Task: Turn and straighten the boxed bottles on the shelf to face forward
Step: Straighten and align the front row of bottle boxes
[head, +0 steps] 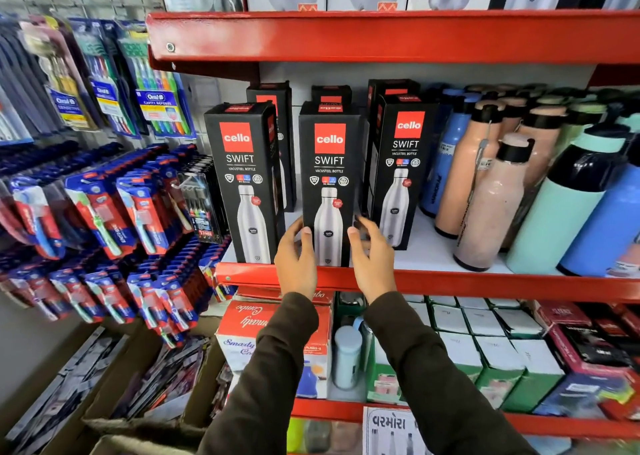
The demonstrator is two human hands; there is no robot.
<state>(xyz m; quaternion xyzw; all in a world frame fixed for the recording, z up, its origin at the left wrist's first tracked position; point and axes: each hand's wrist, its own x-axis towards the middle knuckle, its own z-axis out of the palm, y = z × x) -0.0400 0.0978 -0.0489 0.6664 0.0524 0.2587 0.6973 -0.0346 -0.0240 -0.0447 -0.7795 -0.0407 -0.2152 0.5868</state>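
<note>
Three black boxed bottles marked "cello SWIFT" stand in a front row on the white shelf (429,250). The left box (244,181) and the middle box (329,177) sit at the shelf's front edge and face forward. The right box (401,167) stands further back, turned slightly left. Three more black boxes (272,98) stand behind them. My left hand (294,260) touches the lower left side of the middle box, and my right hand (372,254) its lower right side. Both thumbs rest on the box's front.
Loose bottles in peach (491,209), mint (561,212) and blue (609,226) crowd the shelf's right half. Hanging toothbrush packs (114,212) fill the wall at left. Red shelf lips (450,281) run above and below. Boxed goods (498,354) fill the lower shelf.
</note>
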